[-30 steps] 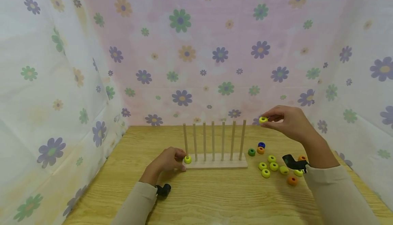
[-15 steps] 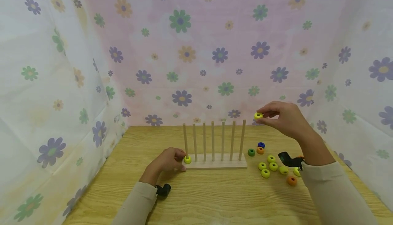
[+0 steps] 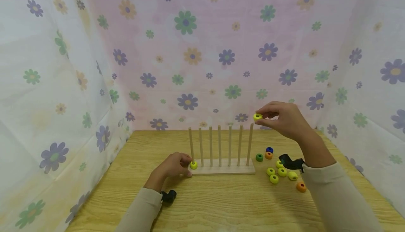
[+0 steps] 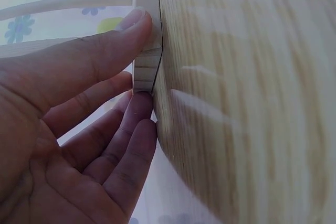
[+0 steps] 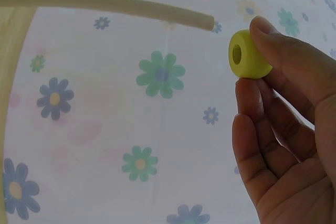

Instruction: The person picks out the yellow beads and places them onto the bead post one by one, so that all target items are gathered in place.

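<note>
- Pinching a small yellow-green bead (image 3: 257, 116) between thumb and fingertips, the right hand (image 3: 283, 119) hung in the air just above and a little to the right of the top of the rightmost peg (image 3: 250, 144) of the peg rack (image 3: 221, 168); the bead was clear of the peg, not yet over its tip.
- In the right wrist view the bead (image 5: 248, 54) sat at the very fingertips (image 5: 273, 40), its hole turned sideways towards the peg (image 5: 110, 4), the remaining fingers loosely curled below it.
- The bead looked stiff, light and smooth-skinned, probably painted wood or plastic, so it likely needed little force but could slip or roll if loosened. The outer rim seemed the right place to take it, leaving the hole uncovered, as the hand had it.
- The left hand (image 3: 172, 165) lay on the bench (image 3: 202, 204) at the rack's left end, thumb and fingers curled round the corner of the wooden base (image 4: 147, 66), steadying it.
- One yellow-green bead already sat at the foot of the leftmost peg (image 3: 193, 165), just beside the left thumb.
- Loose beads (image 3: 278, 172) lay on the bench towards its right edge, just right of the rack and below the right forearm: several yellow-green, two orange, one green, one blue.
- A floral cloth (image 3: 196, 49) closed in the bench at the back and both sides.
</note>
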Available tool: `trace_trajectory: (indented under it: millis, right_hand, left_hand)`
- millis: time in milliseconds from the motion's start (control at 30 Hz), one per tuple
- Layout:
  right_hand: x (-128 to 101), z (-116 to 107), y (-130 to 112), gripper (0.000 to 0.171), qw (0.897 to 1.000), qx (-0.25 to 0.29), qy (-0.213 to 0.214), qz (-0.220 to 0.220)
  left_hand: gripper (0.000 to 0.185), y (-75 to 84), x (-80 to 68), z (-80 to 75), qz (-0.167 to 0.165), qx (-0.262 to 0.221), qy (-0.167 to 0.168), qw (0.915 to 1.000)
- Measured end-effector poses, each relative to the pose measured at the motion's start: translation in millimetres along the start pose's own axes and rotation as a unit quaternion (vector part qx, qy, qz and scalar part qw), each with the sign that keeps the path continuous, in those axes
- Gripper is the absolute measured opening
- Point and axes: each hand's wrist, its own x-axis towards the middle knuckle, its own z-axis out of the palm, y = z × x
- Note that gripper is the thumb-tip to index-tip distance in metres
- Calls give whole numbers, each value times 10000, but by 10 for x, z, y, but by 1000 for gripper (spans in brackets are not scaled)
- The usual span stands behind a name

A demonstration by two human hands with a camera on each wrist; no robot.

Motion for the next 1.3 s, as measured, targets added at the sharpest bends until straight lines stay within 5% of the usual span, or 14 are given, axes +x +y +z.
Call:
trace_trajectory:
  millis: [767,1300]
  right_hand:
    - [296,318,-311,27,9963,740,-254,-345]
    - [410,533,-589,28,9901,1276,-582,-71]
  left_hand:
    - [54,-17,-22,4,-8,34,43,10000]
    - [54,-27,8,16,124,-17,-6,9999]
